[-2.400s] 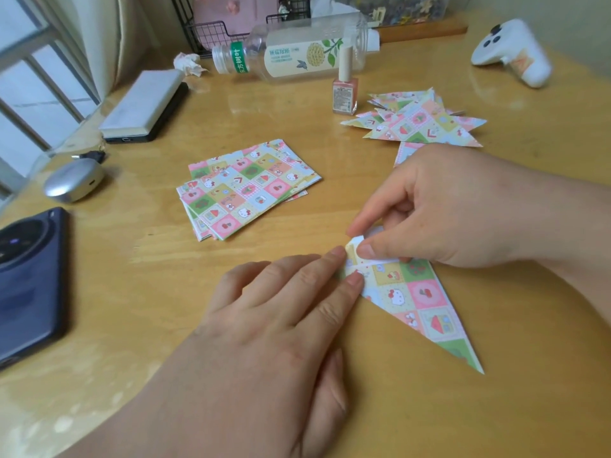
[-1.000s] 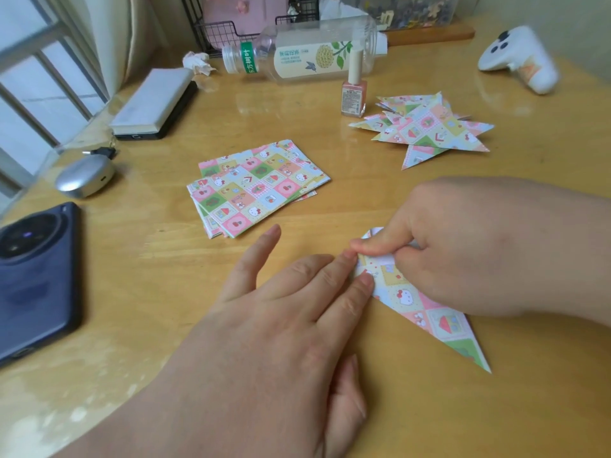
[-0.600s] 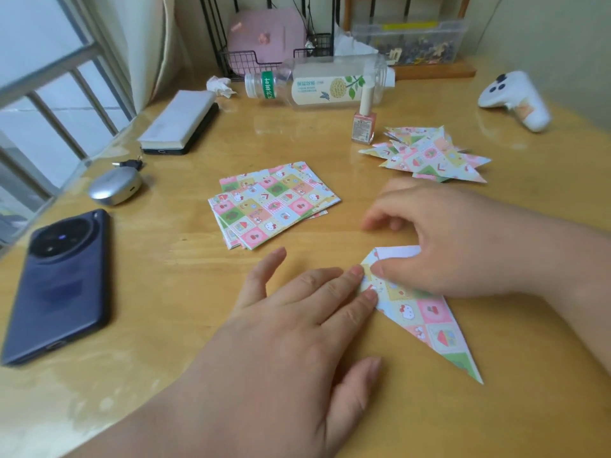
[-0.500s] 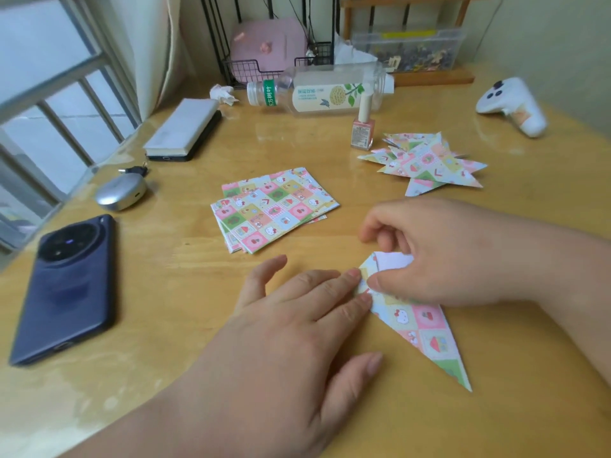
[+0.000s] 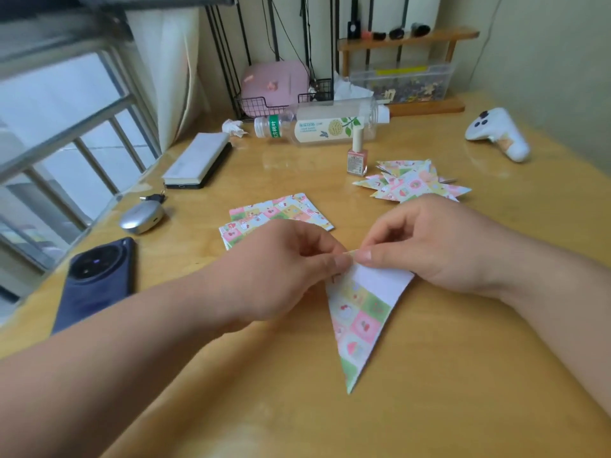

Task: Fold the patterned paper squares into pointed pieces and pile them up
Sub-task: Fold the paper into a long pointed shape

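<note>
Left hand [image 5: 284, 272]: fingers curled, thumb and forefinger pinching the top left corner of the pointed piece.
Right hand [image 5: 439, 246]: also curled, thumb and forefinger pinching the same top edge, its fingertips just beside those of the left.
Pointed piece [image 5: 360, 319]: one, between the two hands at the middle of the table [image 5: 446, 391]. It is a long narrow triangle with its tip toward the person, a white flap at the top right and pattern below.
Flat squares [image 5: 284, 209]: one stack just beyond the left hand, partly hidden by it. It has several sheets, fanned a little; the exact number cannot be told.
Finished pile [image 5: 416, 186]: one heap of folded points beyond the right hand, overlapping. It holds more than three, but the count is not clear.
Nail polish [image 5: 357, 157]: one small pink bottle, upright, just left of the pile.
Plastic bottle [image 5: 324, 127]: one, lying on its side behind the polish.
Controller [image 5: 496, 133]: one, white, at the far right.
Phone [image 5: 96, 279]: one, dark, camera side up, at the left edge.
Silver case [image 5: 140, 216]: one, beyond the phone.
Flat white-topped block [image 5: 198, 163]: one, farther back on the left.
</note>
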`<action>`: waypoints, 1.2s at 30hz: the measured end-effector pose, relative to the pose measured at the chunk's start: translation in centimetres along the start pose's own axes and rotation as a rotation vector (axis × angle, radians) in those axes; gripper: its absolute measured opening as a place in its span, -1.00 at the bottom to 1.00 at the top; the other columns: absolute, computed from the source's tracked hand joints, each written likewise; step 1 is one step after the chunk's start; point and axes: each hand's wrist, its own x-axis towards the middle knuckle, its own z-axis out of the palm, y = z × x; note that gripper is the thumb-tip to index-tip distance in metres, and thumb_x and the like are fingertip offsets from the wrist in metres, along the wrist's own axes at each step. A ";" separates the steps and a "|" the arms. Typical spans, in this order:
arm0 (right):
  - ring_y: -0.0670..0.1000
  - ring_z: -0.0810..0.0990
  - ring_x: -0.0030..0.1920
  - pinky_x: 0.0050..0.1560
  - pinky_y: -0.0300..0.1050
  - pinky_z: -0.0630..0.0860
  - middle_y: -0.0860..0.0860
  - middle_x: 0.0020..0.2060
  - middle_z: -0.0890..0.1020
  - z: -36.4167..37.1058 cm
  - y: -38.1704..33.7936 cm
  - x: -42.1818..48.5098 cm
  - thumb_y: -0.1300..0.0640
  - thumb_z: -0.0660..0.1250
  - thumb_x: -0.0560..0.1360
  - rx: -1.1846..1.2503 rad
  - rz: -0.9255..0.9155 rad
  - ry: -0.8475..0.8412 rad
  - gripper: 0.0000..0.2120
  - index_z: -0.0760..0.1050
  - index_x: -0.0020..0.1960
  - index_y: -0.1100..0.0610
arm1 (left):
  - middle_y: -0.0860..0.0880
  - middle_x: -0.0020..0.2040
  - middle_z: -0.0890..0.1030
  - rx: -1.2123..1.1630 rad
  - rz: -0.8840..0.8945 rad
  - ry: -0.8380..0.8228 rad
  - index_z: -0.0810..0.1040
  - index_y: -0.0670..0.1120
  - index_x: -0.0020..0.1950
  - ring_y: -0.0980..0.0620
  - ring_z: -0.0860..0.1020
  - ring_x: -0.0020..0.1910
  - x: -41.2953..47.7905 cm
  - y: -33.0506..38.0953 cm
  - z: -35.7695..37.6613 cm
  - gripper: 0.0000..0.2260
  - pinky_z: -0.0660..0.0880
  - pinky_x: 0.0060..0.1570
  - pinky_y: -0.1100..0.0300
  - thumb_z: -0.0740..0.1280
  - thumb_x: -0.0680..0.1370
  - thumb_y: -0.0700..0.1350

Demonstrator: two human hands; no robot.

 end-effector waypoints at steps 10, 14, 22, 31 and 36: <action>0.01 0.60 -0.18 -0.02 0.00 0.50 0.16 -0.20 0.70 1.1 0.5 0.8 0.25 0.49 0.44 0.234 0.030 0.235 -0.93 0.69 -0.22 0.16 | -0.20 -0.13 0.71 -0.610 0.014 0.080 0.72 -0.09 -0.18 -0.13 0.60 -0.14 2.4 -1.6 2.4 -0.89 0.47 -0.01 -0.06 0.49 0.43 -0.05; 0.03 0.59 -0.21 -0.10 -0.01 0.50 0.16 -0.23 0.70 1.5 0.6 1.0 0.07 0.48 0.29 0.221 0.031 0.248 -0.88 0.69 -0.23 0.10 | -0.15 -0.18 0.71 -0.598 0.048 0.087 0.72 -0.05 -0.19 -0.09 0.62 -0.17 2.7 -2.0 2.7 -0.87 0.49 -0.03 -0.02 0.47 0.42 -0.01; -0.01 0.52 -0.34 -0.26 -0.03 0.45 0.20 -0.29 0.67 2.1 0.0 0.9 0.13 0.43 0.27 0.103 0.075 0.253 -0.91 0.68 -0.28 0.11 | -0.25 -0.17 0.70 -0.522 0.030 0.125 0.70 -0.02 -0.20 -0.11 0.59 -0.25 2.5 -2.0 2.6 -0.85 0.56 -0.06 -0.29 0.45 0.37 0.04; -0.11 0.40 -0.49 -0.40 -0.25 0.37 0.00 -0.53 0.56 -1.5 0.8 0.9 0.06 0.47 0.19 -0.065 0.097 0.388 -0.91 0.66 -0.34 0.07 | -0.24 -0.21 0.70 -0.647 -0.011 0.127 0.71 -0.10 -0.24 -0.16 0.60 -0.23 2.6 -2.7 1.4 -0.88 0.47 -0.09 -0.05 0.48 0.36 -0.06; 0.19 0.59 -0.27 -0.20 0.12 0.51 0.20 -0.27 0.69 0.1 0.4 0.6 -0.01 0.46 0.28 0.164 -0.023 0.179 -0.75 0.70 -0.18 0.15 | -0.29 -0.13 0.70 -0.644 -0.029 0.149 0.73 -0.10 -0.21 -0.48 0.60 -0.01 2.1 -1.9 1.8 -0.85 0.48 0.13 -0.41 0.50 0.35 -0.04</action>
